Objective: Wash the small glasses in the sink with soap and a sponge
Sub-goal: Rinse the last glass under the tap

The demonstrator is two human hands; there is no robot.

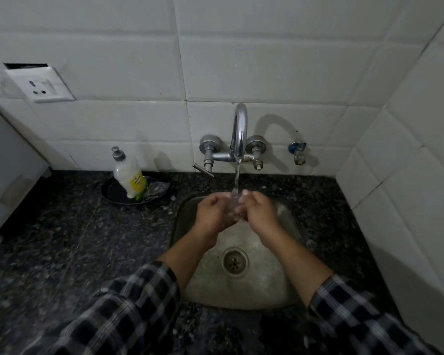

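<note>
A small clear glass is held between both my hands above the steel sink, right under the running stream from the chrome tap. My left hand curls round its left side and my right hand curls round its right side. Fingers hide most of the glass. A soap bottle with a grey cap stands on a dark round plate at the back left, beside a crumpled clear scrubber or wrapper. I cannot see a sponge clearly.
Dark speckled granite counter surrounds the sink. White tiled walls rise behind and on the right. A wall socket sits at upper left, a small side valve right of the tap, and a grey appliance at far left.
</note>
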